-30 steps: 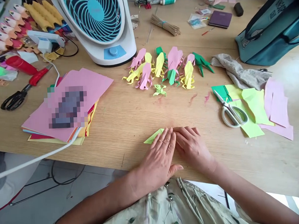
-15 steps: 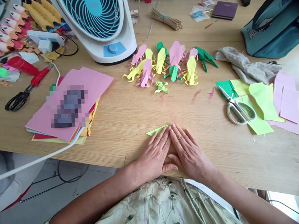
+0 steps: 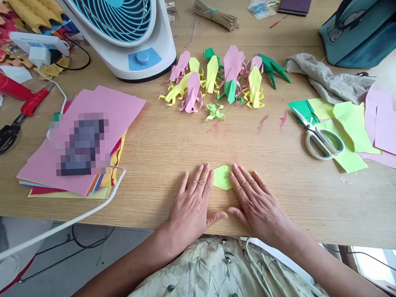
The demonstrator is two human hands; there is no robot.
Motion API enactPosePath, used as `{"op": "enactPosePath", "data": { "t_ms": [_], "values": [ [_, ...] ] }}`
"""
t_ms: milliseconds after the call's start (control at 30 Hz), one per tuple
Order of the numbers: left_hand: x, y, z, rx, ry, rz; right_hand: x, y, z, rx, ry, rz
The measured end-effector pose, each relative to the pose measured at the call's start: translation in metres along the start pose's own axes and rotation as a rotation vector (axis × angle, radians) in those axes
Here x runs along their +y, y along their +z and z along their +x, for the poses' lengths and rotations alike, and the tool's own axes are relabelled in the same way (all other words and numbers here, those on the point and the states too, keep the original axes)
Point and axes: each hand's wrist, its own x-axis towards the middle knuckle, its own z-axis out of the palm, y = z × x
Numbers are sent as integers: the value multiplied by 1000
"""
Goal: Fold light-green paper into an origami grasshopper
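A folded light-green paper (image 3: 222,178) lies flat on the wooden table between my two hands, its middle showing and its sides partly covered by fingers. My left hand (image 3: 193,203) rests palm down on the left, fingers stretched out, their tips at the paper's left edge. On the other side my right hand (image 3: 257,198) also lies flat, fingertips over the paper's right edge. Neither hand grips anything. Beyond them sits a small light-green folded paper figure (image 3: 215,112), in front of a group of pink, yellow and green folded figures (image 3: 211,75).
At the left a stack of coloured paper (image 3: 117,107) bears a blurred dark object, with a white cable alongside. A fan (image 3: 143,59) stands behind. To the right are white-handled scissors (image 3: 324,145), paper pieces (image 3: 352,159), a grey cloth (image 3: 329,79) and a blue-green bag (image 3: 360,40).
My hands have moved apart, the left one to the left and the right one slightly right. More of the light-green paper now shows between them. The camera view has shifted a little.
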Motion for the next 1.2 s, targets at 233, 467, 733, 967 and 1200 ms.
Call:
{"op": "enactPosePath", "data": {
  "t_ms": [233, 467, 733, 967, 1200],
  "values": [
    [-3, -4, -4, 68, -61, 10, -6, 1, -2, 6, 42, 21],
    [3, 0, 3, -1, 152, -33, -13, 2, -5, 21, 66, 34],
    [-4, -1, -16, -10, 168, -41, -21, 1, -15, 11, 46, 42],
    [0, -2, -27, 26, 251, -36, -38, 2, -23, 20, 50, 44],
    [8, 6, -22, 4, 281, -36, -22, 3, -39, 29, 139, -2]
  ]
}}
